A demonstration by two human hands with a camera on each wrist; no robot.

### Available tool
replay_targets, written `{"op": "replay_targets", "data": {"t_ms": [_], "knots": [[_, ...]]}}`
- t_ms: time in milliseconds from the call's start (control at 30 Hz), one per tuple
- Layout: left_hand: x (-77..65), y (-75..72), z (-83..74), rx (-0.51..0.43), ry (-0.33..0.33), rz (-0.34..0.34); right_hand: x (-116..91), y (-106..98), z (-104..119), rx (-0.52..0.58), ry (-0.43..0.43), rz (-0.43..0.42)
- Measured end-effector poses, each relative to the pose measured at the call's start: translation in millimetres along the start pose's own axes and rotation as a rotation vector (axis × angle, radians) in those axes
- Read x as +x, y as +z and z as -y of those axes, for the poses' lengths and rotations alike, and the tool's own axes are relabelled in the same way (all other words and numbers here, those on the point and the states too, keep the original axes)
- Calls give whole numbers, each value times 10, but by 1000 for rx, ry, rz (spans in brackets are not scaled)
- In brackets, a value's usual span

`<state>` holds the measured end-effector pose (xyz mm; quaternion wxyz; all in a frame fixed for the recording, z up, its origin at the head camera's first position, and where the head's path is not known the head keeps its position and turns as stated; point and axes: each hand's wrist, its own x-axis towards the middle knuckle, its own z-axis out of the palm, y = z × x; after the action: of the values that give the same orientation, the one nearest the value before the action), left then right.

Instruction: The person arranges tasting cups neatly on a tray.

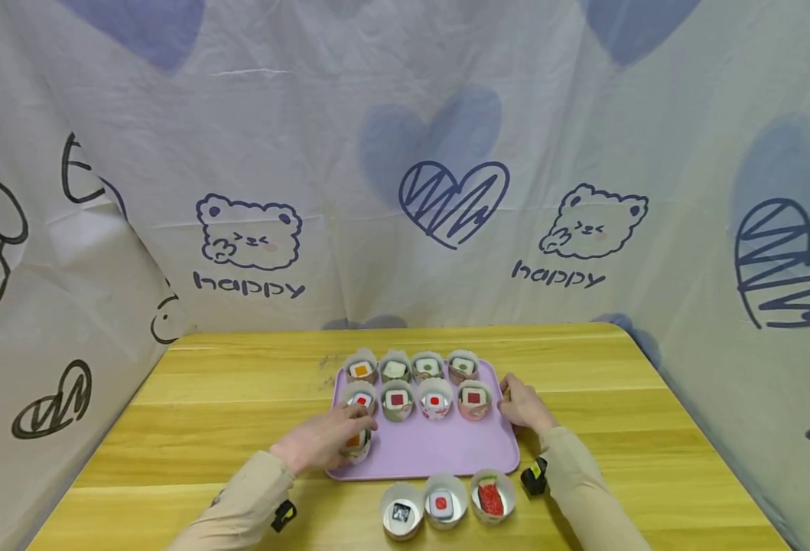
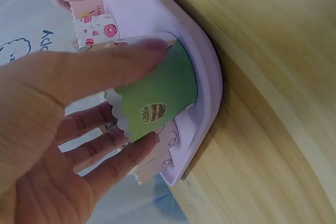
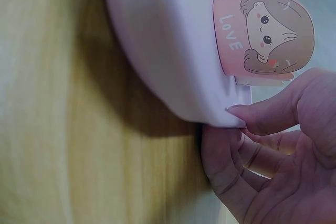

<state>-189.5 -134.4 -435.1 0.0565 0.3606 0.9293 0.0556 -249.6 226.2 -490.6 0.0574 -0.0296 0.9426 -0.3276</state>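
At the near-left corner of the pink tray (image 1: 439, 450), my left hand (image 1: 322, 438) grips a paper baking cup (image 1: 358, 453) with an orange-topped piece of toy sushi in it. The left wrist view shows this cup's green side (image 2: 173, 85), thumb on one side and fingers on the other, its base at the tray's floor. My right hand (image 1: 526, 405) pinches the tray's right rim; in the right wrist view the thumb lies on the rim (image 3: 210, 98) and fingers curl beneath. A pink cup (image 3: 278, 35) with a girl's face stands beside that thumb.
Two rows of paper cups, among them a white one with a red-dotted piece (image 1: 435, 399), fill the tray's far half. In front of the tray stand three more cups, one with a red piece (image 1: 492, 497). A printed cloth (image 1: 349, 252) hangs behind the wooden table (image 1: 239, 383).
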Motion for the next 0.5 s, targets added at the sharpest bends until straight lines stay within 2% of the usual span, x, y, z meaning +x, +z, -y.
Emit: {"op": "replay_targets", "data": {"t_ms": [267, 500], "knots": [[-2, 0, 13, 35, 36, -44, -18, -5, 1, 12, -5, -3], [-16, 4, 17, 56, 38, -54, -16, -6, 6, -3, -14, -7]]}}
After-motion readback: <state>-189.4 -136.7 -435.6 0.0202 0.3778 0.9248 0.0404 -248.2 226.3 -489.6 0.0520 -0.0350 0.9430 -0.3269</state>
